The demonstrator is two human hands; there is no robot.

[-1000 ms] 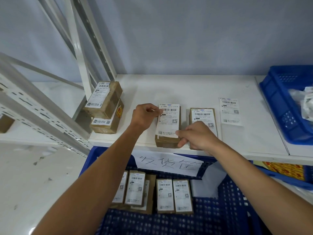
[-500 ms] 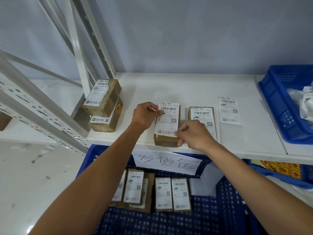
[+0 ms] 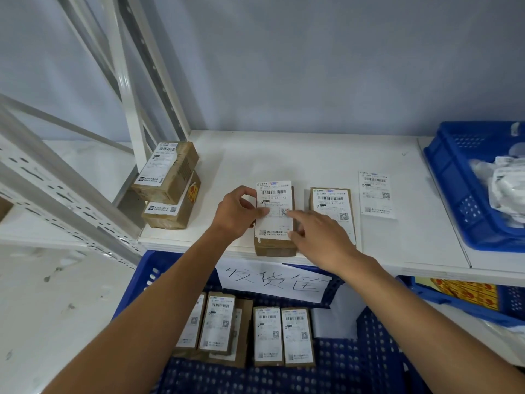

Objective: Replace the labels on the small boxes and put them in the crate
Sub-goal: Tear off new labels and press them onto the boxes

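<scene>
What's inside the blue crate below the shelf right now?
At least four labelled small boxes lie label-up in the crate, with a white sheet beside them. Left forearm and right forearm cover its near corners, hiding anything there.

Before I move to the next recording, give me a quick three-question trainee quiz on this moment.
1. True or false: a loose label lies flat on the white shelf, right of the second labelled box.
2. The right hand's index finger presses: A) the shipping label on the small cardboard box; B) the bare shelf; C) the loose label.
3. How many stacked boxes stand at the shelf's left end?
Key: 1 true; 2 A; 3 two.
</scene>
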